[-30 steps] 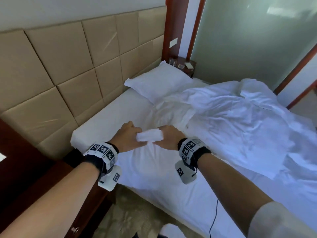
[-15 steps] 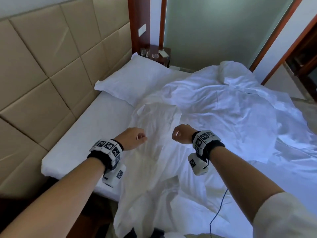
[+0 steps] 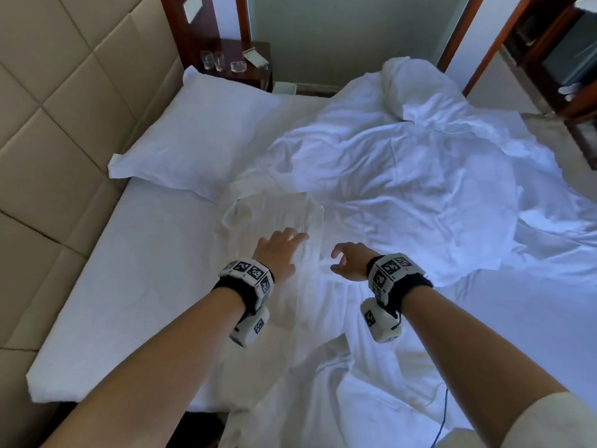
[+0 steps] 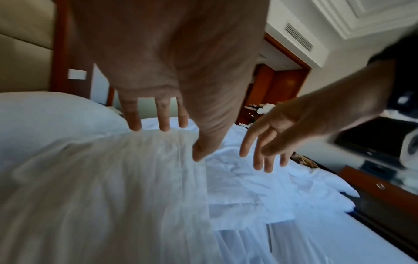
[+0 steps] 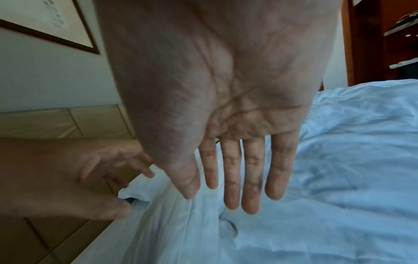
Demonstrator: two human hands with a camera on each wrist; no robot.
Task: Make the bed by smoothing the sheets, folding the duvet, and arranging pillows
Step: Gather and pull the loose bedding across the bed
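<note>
Both my hands hover open over the bed and hold nothing. My left hand [image 3: 286, 244] spreads straight fingers just above a thin, half-sheer white sheet [image 3: 274, 218] that runs from the bed's middle down over the near edge. In the left wrist view my left hand [image 4: 176, 141] is over that blurred sheet [image 4: 113, 178]. My right hand [image 3: 339, 261] is a little to the right, fingers loose; the right wrist view shows the right hand [image 5: 217, 196] with straight fingers. A white pillow [image 3: 193, 137] lies by the headboard. The crumpled white duvet [image 3: 403, 189] covers the right half.
A padded beige headboard [image 3: 64, 124] runs along the left. A dark wooden nightstand [image 3: 255, 76] with glasses [image 3: 213, 59] stands at the far corner. The bare mattress sheet [image 3: 145, 286] lies at left. Wooden furniture [image 3: 565, 59] stands far right, past the floor.
Both hands gripped the bunched sheet edge a second ago, then pulled apart as fists. Now they have opened and let the sheet go; it lies spread down the bed.
</note>
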